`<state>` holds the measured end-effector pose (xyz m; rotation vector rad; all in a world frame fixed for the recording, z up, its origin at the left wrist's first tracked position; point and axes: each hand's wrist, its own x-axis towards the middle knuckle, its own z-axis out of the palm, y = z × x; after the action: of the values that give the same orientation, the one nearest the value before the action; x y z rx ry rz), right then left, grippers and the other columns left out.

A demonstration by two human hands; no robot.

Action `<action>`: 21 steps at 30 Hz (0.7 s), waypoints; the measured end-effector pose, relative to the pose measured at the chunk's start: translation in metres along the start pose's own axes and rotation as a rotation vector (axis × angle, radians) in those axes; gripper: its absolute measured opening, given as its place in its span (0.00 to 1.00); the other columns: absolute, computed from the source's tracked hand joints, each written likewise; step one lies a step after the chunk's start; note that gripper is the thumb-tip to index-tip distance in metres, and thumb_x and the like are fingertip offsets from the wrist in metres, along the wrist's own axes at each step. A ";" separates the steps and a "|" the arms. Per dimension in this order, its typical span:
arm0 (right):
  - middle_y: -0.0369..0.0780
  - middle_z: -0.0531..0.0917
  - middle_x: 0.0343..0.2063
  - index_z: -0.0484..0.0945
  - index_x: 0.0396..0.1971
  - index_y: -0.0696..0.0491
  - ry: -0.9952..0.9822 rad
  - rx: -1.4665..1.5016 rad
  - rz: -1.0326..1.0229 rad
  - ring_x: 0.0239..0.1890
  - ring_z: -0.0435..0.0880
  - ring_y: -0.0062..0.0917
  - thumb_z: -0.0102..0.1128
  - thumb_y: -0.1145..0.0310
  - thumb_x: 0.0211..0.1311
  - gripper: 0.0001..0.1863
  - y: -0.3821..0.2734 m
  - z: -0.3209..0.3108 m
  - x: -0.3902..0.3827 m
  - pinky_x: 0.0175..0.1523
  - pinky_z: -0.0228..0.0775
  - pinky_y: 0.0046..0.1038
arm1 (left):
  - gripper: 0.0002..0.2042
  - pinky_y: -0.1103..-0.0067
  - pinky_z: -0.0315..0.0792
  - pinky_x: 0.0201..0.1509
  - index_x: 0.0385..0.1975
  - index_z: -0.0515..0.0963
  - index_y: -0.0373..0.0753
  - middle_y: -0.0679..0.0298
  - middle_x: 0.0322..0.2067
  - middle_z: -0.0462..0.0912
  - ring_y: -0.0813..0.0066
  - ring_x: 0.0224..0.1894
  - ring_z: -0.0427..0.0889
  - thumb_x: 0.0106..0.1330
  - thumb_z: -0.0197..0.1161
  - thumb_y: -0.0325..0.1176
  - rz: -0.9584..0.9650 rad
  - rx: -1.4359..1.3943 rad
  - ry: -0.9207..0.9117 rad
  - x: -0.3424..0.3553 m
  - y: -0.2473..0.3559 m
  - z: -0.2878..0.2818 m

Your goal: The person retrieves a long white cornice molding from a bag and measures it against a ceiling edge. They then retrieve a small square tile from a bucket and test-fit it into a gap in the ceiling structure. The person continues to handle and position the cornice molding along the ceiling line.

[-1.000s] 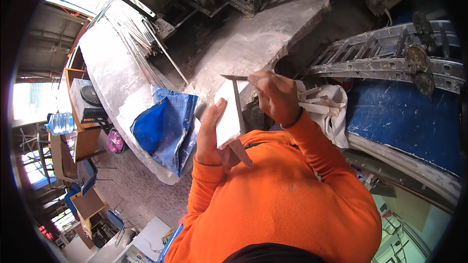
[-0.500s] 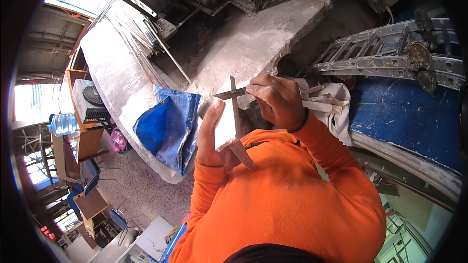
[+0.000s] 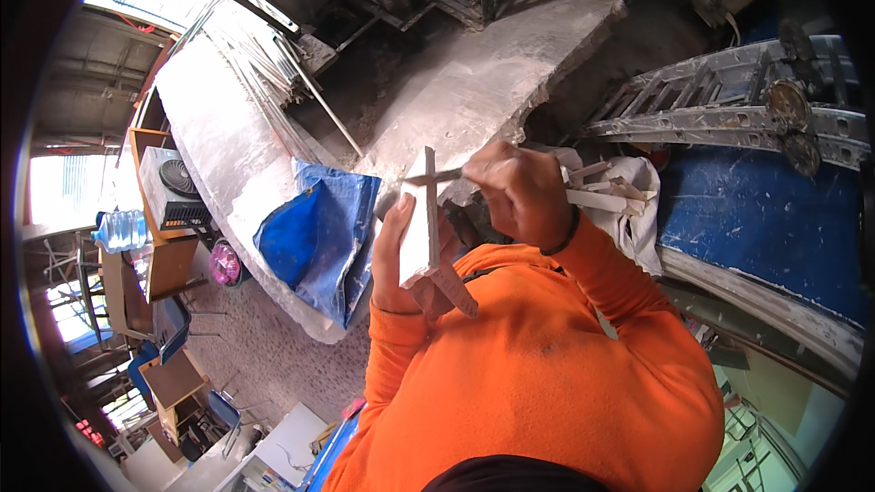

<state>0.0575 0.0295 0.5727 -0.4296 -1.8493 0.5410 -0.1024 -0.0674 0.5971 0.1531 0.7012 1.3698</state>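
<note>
In front of my chest my left hand (image 3: 390,251) is closed round a white flat board piece (image 3: 417,237), its thumb along the left side. The board stands on edge, with a rough grey side facing right. My right hand (image 3: 524,196) pinches a narrow dark metal blade (image 3: 447,176), which crosses the board near its upper end. Motion blurs the right fingers slightly. Under the board's lower end sticks out a brownish tapered piece (image 3: 453,292) whose kind I cannot make out.
A blue plastic sack (image 3: 337,241) lies left of the board on a pale dusty slab (image 3: 219,173). To the right are a white sack of broken offcuts (image 3: 629,191), a splattered metal ladder (image 3: 711,105) and a blue panel (image 3: 756,228). Thin metal strips (image 3: 264,82) lie far left.
My right hand has shifted slightly right, and the blade has slid with it across the board. The board has turned a little, showing less of its white face.
</note>
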 end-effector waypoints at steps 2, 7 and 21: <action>0.41 0.82 0.31 0.79 0.40 0.54 -0.048 -0.051 -0.007 0.28 0.85 0.35 0.60 0.79 0.58 0.10 -0.005 0.000 0.000 0.30 0.77 0.32 | 0.14 0.83 0.58 0.17 0.40 0.69 0.39 0.75 0.14 0.65 0.87 0.11 0.61 0.80 0.45 0.44 0.014 -0.013 0.013 -0.001 -0.001 0.000; 0.44 0.82 0.31 0.75 0.39 0.56 -0.132 -0.152 0.023 0.27 0.84 0.37 0.62 0.85 0.53 0.14 0.006 -0.006 0.001 0.28 0.76 0.32 | 0.14 0.84 0.57 0.17 0.40 0.70 0.38 0.75 0.14 0.64 0.87 0.11 0.60 0.80 0.44 0.43 0.013 -0.017 0.097 -0.001 -0.001 0.007; 0.43 0.81 0.29 0.74 0.40 0.55 -0.113 -0.098 -0.019 0.25 0.83 0.37 0.61 0.83 0.55 0.14 0.002 -0.005 0.009 0.27 0.75 0.34 | 0.14 0.83 0.60 0.19 0.36 0.74 0.39 0.74 0.17 0.65 0.85 0.15 0.62 0.77 0.50 0.42 -0.021 -0.117 -0.128 0.010 0.000 -0.010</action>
<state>0.0595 0.0370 0.5801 -0.4536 -1.9928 0.4717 -0.1072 -0.0605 0.5857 0.1387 0.5131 1.3641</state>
